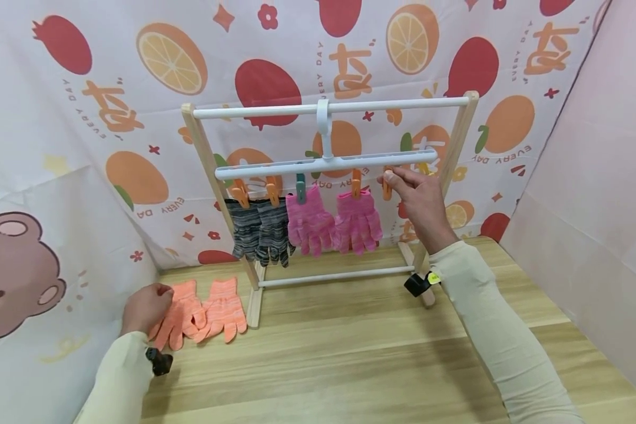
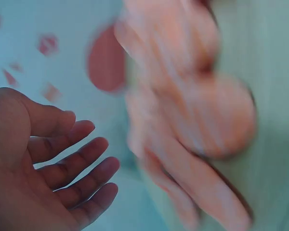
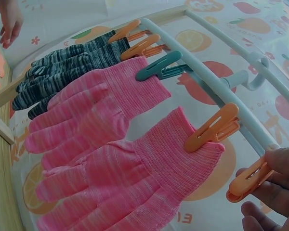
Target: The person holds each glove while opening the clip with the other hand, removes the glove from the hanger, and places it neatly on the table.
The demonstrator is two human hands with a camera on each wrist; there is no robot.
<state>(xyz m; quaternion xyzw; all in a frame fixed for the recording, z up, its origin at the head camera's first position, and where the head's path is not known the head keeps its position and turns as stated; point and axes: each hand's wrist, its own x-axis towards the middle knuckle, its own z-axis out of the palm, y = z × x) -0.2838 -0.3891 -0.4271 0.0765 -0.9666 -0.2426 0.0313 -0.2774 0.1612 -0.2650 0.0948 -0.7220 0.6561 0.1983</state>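
My right hand [image 1: 425,205] pinches an orange clothespin [image 3: 250,181] at the right part of the white hanger bar [image 1: 275,169]; no glove shows in that clothespin. Further left, pink gloves [image 1: 358,224] hang from a green clothespin [image 1: 300,188] and another orange clothespin [image 1: 356,184]. Grey-black striped gloves [image 1: 246,227] hang at the left end under two more orange clothespins. On the tabletop lie two coral-orange gloves [image 1: 225,312]. Beside them hovers my left hand [image 2: 53,163], its fingers loosely bent and holding nothing; the left wrist view shows a gap between hand and gloves.
A rack with wooden legs [image 1: 201,147] and a white top rod [image 1: 265,111] carries the hanger by its hook [image 1: 324,121]. A yellow clothespin [image 1: 425,169] sits behind my right hand. Fruit-printed cloth [image 1: 297,47] stands behind the wooden tabletop [image 1: 318,353].
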